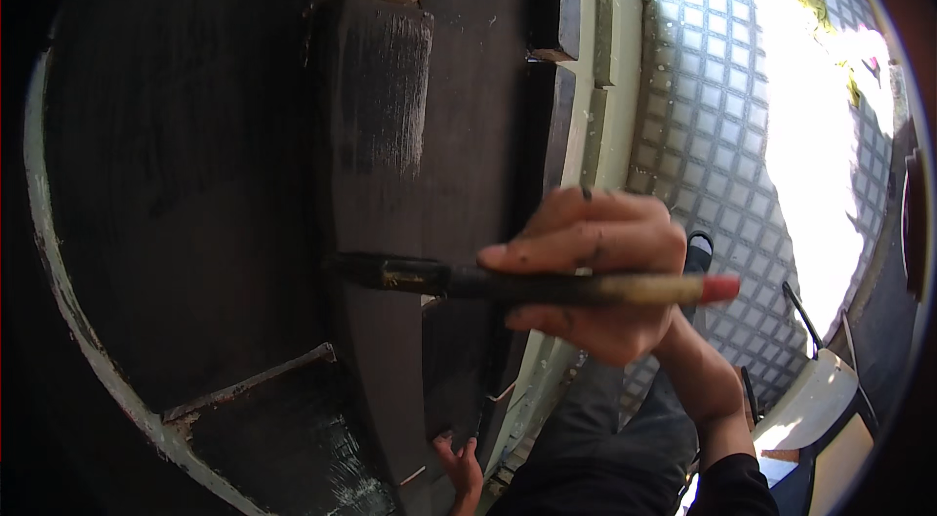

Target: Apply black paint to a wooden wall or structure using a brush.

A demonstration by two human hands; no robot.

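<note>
My right hand [607, 260] holds a paintbrush [527, 287] by its handle, fingers above and thumb side below. The brush is dark with paint, and its handle shows bare tan wood and a red tip. Its bristles point left, across a dark-painted panelled wooden surface [468, 172] that looks like a door; motion blurs them, so contact is unclear. Dark smudges mark my fingers. Low in the picture, my left hand [460, 468] has its spread fingertips against the lower part of the dark wood. Whether it grips an edge there cannot be told.
Streaky worn patches [381, 91] show on the dark wood. A pale green frame [618, 77] runs along its right side. Beyond lies a tiled floor [688, 128], partly in glaring sunlight. A chair [812, 399] stands at lower right, beside my legs [607, 413].
</note>
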